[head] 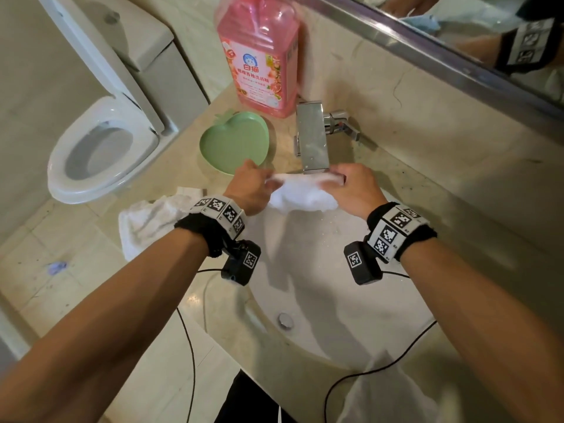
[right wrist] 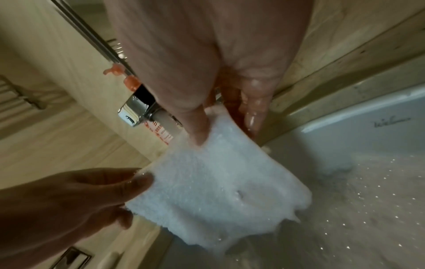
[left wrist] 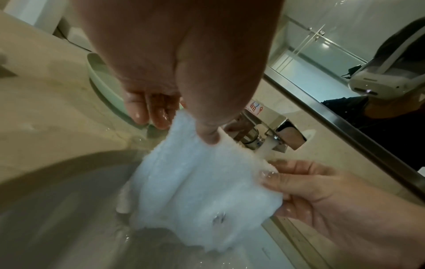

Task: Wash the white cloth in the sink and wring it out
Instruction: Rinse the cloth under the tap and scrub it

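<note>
pinched at both upper corners, the white cloth [head: 300,193] hangs stretched between the left hand [head: 251,186] and the right hand [head: 354,189], each grip closed on an edge between thumb and fingers. seen from the head camera, its long axis runs side to side directly under the square chrome faucet [head: 311,138], above the back of the white sink [head: 320,300]; both hands sit level and about equally near, so a wringing twist would likely turn along that left-to-right line. a pink detergent bottle [head: 259,56], a green heart-shaped dish [head: 233,141] and a second crumpled towel [head: 146,221] rest on the marble bench [head: 427,190] (the dish just beside the left hand).

from the left wrist, the left thumb presses the terry pile at the top corner while water [left wrist: 264,151] runs from the spout onto the upper edge near the right hand's fingertips [left wrist: 269,175]. the fabric looks thick, fluffy and soaked, sagging in soft folds toward the basin.

from the right wrist, the right thumb and wet fingers clamp one corner, the left hand's fingers [right wrist: 138,182] nip the opposite one, and the cloth droops below them with water trailing off its lower edge. droplets speckle the smooth glazed basin. judging by this, rinsing is under way and wringing is not yet begun.
</note>
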